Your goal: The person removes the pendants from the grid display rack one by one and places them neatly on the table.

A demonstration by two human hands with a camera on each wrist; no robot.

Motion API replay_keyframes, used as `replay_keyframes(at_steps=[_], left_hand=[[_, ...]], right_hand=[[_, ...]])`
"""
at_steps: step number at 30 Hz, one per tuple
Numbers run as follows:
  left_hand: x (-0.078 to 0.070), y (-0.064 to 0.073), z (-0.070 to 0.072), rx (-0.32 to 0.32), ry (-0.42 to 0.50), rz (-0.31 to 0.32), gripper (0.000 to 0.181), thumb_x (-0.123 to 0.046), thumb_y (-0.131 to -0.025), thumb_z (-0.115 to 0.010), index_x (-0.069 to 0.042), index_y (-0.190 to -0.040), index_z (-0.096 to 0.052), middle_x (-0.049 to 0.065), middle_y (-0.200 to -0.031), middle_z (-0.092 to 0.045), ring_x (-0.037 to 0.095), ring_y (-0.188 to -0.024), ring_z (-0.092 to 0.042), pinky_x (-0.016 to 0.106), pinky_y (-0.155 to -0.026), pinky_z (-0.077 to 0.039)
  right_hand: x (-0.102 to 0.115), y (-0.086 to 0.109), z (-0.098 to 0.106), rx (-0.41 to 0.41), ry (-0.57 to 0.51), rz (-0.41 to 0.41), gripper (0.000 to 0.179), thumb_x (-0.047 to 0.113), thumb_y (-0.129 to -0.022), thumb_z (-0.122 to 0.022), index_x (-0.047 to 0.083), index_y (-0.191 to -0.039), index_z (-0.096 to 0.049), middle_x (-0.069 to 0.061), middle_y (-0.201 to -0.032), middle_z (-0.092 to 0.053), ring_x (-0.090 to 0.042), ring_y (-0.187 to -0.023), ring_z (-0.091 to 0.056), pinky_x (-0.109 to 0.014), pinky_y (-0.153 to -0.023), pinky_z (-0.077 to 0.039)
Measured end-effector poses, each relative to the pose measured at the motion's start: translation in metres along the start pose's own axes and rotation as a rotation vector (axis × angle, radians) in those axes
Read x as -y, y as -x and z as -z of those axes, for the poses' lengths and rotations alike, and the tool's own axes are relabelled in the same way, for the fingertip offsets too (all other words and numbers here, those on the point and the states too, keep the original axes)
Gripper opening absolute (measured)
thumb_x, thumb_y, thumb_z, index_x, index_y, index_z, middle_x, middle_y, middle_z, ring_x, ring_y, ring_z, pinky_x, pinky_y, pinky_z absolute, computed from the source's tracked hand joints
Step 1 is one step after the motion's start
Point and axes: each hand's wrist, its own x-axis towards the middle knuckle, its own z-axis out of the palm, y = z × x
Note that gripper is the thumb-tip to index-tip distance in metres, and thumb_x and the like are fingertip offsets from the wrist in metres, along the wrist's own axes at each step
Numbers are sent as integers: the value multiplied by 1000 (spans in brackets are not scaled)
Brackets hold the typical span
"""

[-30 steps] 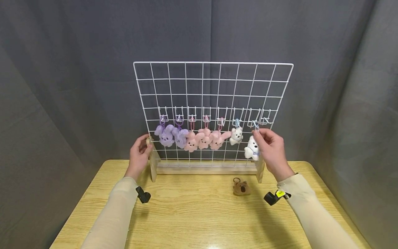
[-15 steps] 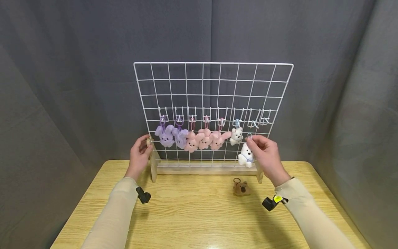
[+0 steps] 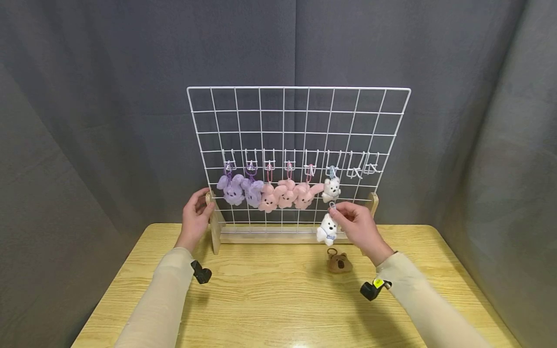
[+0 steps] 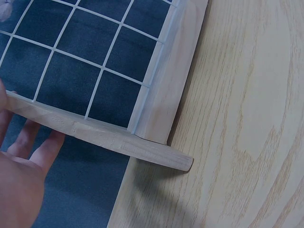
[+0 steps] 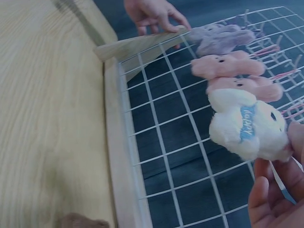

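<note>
My right hand (image 3: 359, 229) pinches a white plush bear keychain (image 3: 328, 230) by its top, near the loop. The bear hangs in front of the lower part of the wire rack and wears a blue neck piece; in the right wrist view, lettering shows on the blue band of the plush (image 5: 248, 124). At the rack's left side, my left hand (image 3: 194, 217) grips the wooden side support (image 3: 215, 232), the thumb in front. The left wrist view shows its fingers (image 4: 49, 148) wrapping under that wooden piece. Another white bear keychain (image 3: 331, 190) hangs on a hook just above the held one.
Purple plush keychains (image 3: 233, 191) and pink ones (image 3: 285, 195) hang from the white grid (image 3: 296, 88). Bare hooks (image 3: 354, 173) stick out at its right. A brown plush keychain (image 3: 340, 264) lies on the wooden table (image 3: 261, 290). Grey curtains (image 3: 130, 96) surround the table.
My right hand has taken the white bear off its hook at the right and carried it left and down. My left hand stays on the wooden support.
</note>
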Motion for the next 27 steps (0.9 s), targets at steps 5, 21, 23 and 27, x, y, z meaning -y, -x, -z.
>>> replay_keyframes(at_steps=[5,21,23,27], left_hand=[[-14,5,1,13,0,20,48,-2,-100,-58,-10,-146,-49,20,-133,-59,30,-118,-59,14,-85,-48],[-36,10,2,32,10,7,47,2,-99,-57,-3,-145,-48,27,-133,-57,33,-117,-58,15,-88,-48],[-37,10,2,32,13,15,47,2,-99,-58,-3,-145,-48,28,-133,-57,33,-117,-58,15,-88,-48],[-39,13,2,29,4,31,47,1,-99,-58,-4,-145,-49,26,-133,-58,32,-117,-58,15,-88,-48]], right_hand=[[-1,3,-9,48,31,-18,23,23,-101,-63,2,-107,-72,-11,-86,-71,-15,-70,-60,-27,-62,-52],[-39,8,-37,148,111,-20,18,25,-100,-64,10,-102,-74,1,-80,-70,-13,-68,-56,-25,-58,-46],[-44,9,-40,155,116,-25,16,23,-100,-65,10,-101,-74,0,-79,-69,-12,-66,-54,-24,-58,-46],[-50,12,-46,159,136,-25,16,19,-98,-66,6,-102,-75,-3,-81,-70,-10,-66,-55,-24,-60,-46]])
